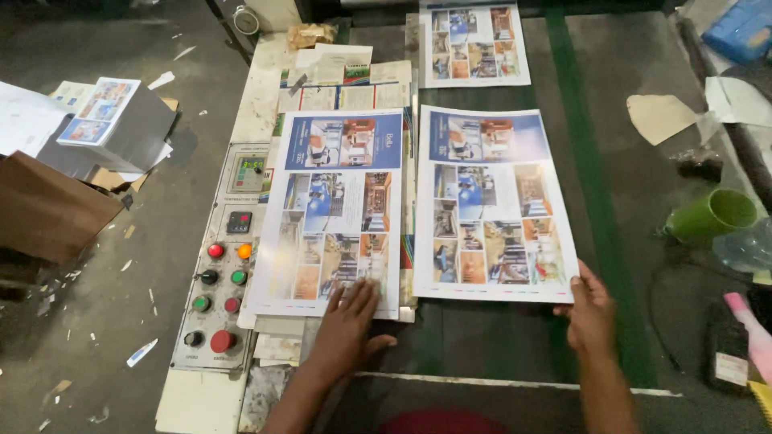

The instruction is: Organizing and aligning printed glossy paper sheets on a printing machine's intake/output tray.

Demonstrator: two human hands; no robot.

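Note:
Two printed sheets with blue headers and photo grids lie side by side on the dark machine bed (643, 185). My left hand (347, 325) rests flat, fingers spread, on the near edge of the left sheet (334, 209), which tops a stack of prints. My right hand (589, 312) grips the near right corner of the right sheet (490, 205), thumb on top. A third similar sheet (473, 44) lies farther away on the bed.
A control panel (221, 273) with red, green, orange and black buttons sits left of the stack. A green cup (712, 215) lies tipped at right. A paper pile (104, 120) and brown cardboard (48, 209) stand on the littered floor at left.

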